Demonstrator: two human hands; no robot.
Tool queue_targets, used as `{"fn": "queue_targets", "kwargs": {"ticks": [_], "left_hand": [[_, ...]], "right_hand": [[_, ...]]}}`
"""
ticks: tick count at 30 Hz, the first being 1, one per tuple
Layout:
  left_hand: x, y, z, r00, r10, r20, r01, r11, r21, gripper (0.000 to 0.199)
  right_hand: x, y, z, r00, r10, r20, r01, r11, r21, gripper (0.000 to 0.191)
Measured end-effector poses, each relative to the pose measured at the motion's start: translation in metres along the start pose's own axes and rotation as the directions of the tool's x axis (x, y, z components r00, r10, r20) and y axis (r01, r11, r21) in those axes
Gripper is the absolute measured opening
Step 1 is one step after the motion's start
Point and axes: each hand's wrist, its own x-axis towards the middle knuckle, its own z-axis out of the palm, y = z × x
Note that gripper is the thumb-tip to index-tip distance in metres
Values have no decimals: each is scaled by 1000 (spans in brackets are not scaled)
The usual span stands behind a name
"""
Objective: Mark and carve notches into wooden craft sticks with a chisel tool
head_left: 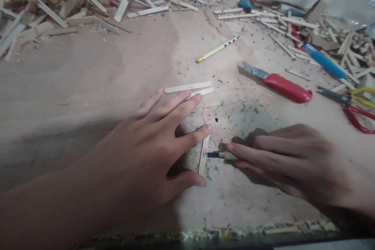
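The left hand point(152, 144), fingers spread, presses a marked craft stick point(202, 163) flat; the right hand point(295, 160) grips a small chisel point(230, 156), blade touching the stick.

Left hand point(152, 144) pins marked wooden stick point(204, 156) to tabletop point(131, 62), right hand point(293, 160) holds small blade tool point(228, 155) at its mark, red cutter point(285, 87) and pencil point(218, 49) lying beyond.
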Motion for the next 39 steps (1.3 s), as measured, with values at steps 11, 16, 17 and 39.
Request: {"fn": "queue_targets", "kwargs": {"ticks": [11,16,17,39], "left_hand": [[1,0,0,1000,-2,30,1,999,46,72],[0,0,3,1000,-1,16,1,1000,22,71],[-1,-1,3,1000,3,10,-3,1000,15,69],[-3,-2,3,1000,4,7,-4,1000,25,75]], "right_hand": [[4,-6,-4,998,47,32,-47,999,1,26],[2,0,1,1000,13,-13,-12,999,34,24],[2,1,2,1000,6,-15,-5,999,32,24],[-3,-3,1,1000,3,-4,-3,1000,13,24]]}}
